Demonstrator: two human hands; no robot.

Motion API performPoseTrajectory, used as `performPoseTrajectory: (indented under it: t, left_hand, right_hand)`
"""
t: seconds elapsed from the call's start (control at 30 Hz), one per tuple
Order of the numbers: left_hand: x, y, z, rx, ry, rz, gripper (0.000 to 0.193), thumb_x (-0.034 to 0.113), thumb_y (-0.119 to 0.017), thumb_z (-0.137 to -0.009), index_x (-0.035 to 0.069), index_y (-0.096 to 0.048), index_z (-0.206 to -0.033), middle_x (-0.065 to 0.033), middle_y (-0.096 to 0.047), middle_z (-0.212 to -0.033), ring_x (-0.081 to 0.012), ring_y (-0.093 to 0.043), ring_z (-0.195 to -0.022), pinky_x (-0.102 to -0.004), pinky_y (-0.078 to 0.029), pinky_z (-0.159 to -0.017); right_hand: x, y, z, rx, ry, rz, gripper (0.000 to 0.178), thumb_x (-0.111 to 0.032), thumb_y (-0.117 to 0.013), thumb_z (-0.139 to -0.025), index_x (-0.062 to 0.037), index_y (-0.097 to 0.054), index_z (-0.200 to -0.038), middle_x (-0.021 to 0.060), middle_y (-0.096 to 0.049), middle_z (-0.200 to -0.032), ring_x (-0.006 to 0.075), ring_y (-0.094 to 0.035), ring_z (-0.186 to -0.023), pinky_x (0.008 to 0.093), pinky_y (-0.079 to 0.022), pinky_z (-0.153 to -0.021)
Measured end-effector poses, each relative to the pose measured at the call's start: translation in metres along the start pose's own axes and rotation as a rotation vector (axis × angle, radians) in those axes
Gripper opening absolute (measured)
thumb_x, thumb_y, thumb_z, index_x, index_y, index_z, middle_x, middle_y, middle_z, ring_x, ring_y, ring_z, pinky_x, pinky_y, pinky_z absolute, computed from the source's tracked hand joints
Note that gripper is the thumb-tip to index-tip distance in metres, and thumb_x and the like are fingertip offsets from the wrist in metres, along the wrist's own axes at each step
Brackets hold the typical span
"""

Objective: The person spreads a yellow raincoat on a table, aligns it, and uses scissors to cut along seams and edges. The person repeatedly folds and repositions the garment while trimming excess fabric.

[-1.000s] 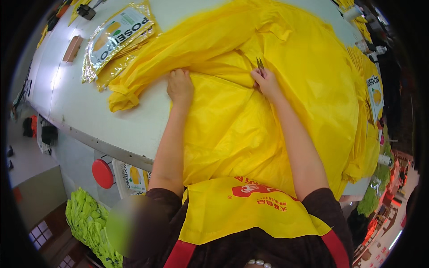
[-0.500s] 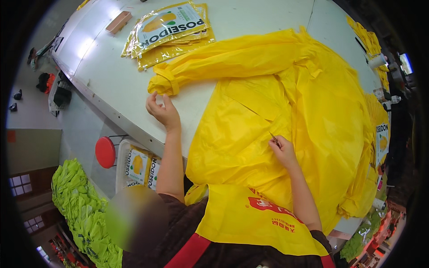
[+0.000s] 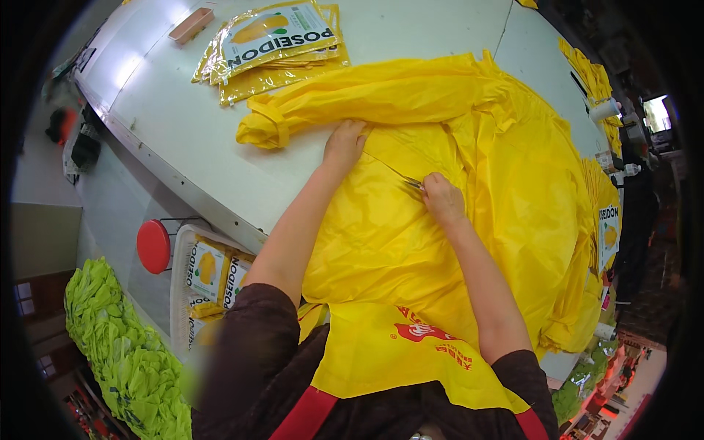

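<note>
Evidently thin and sheeny, the yellow raincoat (image 3: 521, 198) lies crinkled across the white worktop (image 3: 198, 161), its lower part reaching the near edge in front of the person. One sleeve (image 3: 381, 94) stretches as a long, rumpled tube toward the worktop's left edge, ending in a bunched, banded cuff (image 3: 265, 125).

The left hand (image 3: 343, 148) rests at the raincoat's side, just below the sleeve, fingers bent and drawn together; whether they pinch the sheet or merely press it, I cannot tell. The right hand (image 3: 444, 198) lies over the raincoat's front, fingers curled tight around slim metal thread snips (image 3: 413, 182). Their narrow blades point left, near a slanting seam (image 3: 383, 164); the grip is hidden inside the fist.

Toward the far left of the worktop sit glossy, flat plastic packets (image 3: 275, 44), overlapping and cut off by the upper border, beside a shallow tan oblong tray (image 3: 191, 26). Below the left edge stand a round red stool (image 3: 153, 246) and a white basket (image 3: 179, 293) of similar packets, partly covered by the dark sleeved arm (image 3: 253, 345). Items along the right rim are small and hard to make out.
</note>
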State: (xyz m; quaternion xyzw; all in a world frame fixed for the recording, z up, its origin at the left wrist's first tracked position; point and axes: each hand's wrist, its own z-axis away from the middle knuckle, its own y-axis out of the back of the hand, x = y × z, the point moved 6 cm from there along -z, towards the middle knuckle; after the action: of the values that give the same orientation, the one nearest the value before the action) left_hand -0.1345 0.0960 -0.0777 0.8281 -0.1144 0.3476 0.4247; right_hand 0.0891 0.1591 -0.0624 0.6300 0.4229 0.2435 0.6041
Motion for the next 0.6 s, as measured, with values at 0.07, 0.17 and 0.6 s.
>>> performPoseTrajectory:
  t: [0.07, 0.17, 0.6]
  left_hand:
    - [-0.006, -0.004, -0.002, 0.007, -0.010, -0.029, 0.021, 0.011, -0.061, -0.078, 0.008, -0.061, -0.098, -0.0105, -0.057, -0.092, -0.0296, -0.056, -0.089, -0.0374, -0.048, -0.074]
    - [-0.001, -0.007, -0.002, 0.028, -0.019, -0.125, 0.018, 0.016, -0.061, -0.078, 0.013, -0.062, -0.096, -0.0081, -0.057, -0.089, -0.0268, -0.057, -0.086, -0.0381, -0.048, -0.069]
    - [0.000, -0.015, -0.005, 0.075, 0.082, -0.319, 0.012, 0.020, -0.058, -0.081, 0.010, -0.055, -0.086, -0.0080, -0.055, -0.086, -0.0268, -0.058, -0.081, -0.0396, -0.049, -0.064]
  right_hand:
    - [0.005, -0.001, 0.000, -0.013, -0.045, 0.008, 0.009, -0.011, -0.059, -0.074, -0.0072, -0.053, -0.078, 0.0092, -0.055, -0.081, 0.0288, -0.059, -0.071, 0.0392, -0.049, -0.061]
    - [0.002, 0.005, -0.002, -0.026, -0.026, -0.103, 0.010, -0.012, -0.059, -0.074, -0.0052, -0.054, -0.079, 0.0098, -0.057, -0.080, 0.0305, -0.058, -0.070, 0.0388, -0.049, -0.061]
    - [-0.018, -0.030, -0.052, -0.275, -0.396, -1.026, 0.037, -0.034, -0.040, -0.094, -0.0015, -0.057, -0.095, 0.0006, -0.053, -0.070, 0.0084, -0.046, -0.058, 0.0213, -0.038, -0.052]
